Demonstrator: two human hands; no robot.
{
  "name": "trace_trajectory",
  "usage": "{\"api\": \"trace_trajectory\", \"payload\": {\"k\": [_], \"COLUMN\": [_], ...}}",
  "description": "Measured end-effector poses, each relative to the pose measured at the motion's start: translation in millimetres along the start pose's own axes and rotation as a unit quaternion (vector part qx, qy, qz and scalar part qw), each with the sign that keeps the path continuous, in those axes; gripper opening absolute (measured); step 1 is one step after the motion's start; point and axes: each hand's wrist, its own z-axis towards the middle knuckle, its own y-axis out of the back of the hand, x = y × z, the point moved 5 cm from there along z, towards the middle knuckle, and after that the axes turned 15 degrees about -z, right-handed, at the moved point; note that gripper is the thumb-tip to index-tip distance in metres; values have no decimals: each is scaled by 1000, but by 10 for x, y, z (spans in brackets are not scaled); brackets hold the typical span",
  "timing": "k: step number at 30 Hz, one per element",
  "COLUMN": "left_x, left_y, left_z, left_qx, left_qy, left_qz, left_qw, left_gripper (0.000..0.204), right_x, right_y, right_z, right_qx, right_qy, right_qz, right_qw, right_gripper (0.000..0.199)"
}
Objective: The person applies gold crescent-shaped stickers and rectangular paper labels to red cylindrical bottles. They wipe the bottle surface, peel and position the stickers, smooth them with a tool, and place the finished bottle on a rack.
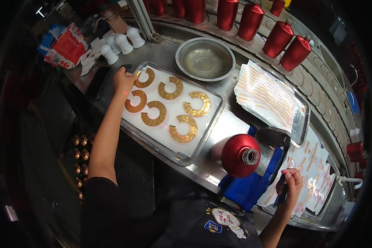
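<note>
Head view: the left hand (124,80) pinches the end of a gold C-shaped decal (146,78) at the far left corner of the shallow metal tray (211,118), grip closed on the decal's tip. Five more gold decals (182,111) lie flat on the white tray liner, spread to the right of the held one and apart from each other. Beyond the tray's far edge stands a round metal bowl (205,58) holding clear liquid. Just right of the tray's near corner, a red bottle (239,155) lies on its side on a blue cloth (246,188), neck toward the right. The right hand (291,184), well right of the tray, is clenched around a dark tool (280,194) over a sheet of small decals (314,165). All rest on the steel bench (231,120).
</note>
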Motion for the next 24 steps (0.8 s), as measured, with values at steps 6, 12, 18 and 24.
{"api": "trace_trajectory", "payload": {"k": [6, 12, 18, 24], "left_x": [-568, -1268, -2032, -2367], "left_y": [-5, -136, -224, -142], "left_z": [-309, -886, -2015, -2989], "left_qx": [-48, 23, 204, 238], "left_qy": [-129, -101, 95, 147], "left_qz": [263, -52, -455, -538], "left_qw": [955, 993, 862, 795], "left_gripper": [17, 23, 29, 55], "right_x": [183, 347, 434, 319], "right_y": [-195, -751, -1722, -1914], "right_z": [-215, -544, -729, -944], "right_qx": [0, 185, 334, 376], "right_qy": [-4, 36, 92, -76], "right_qz": [-30, -78, -77, 212], "right_qw": [1000, 979, 935, 899], "right_gripper": [13, 15, 36, 48]}}
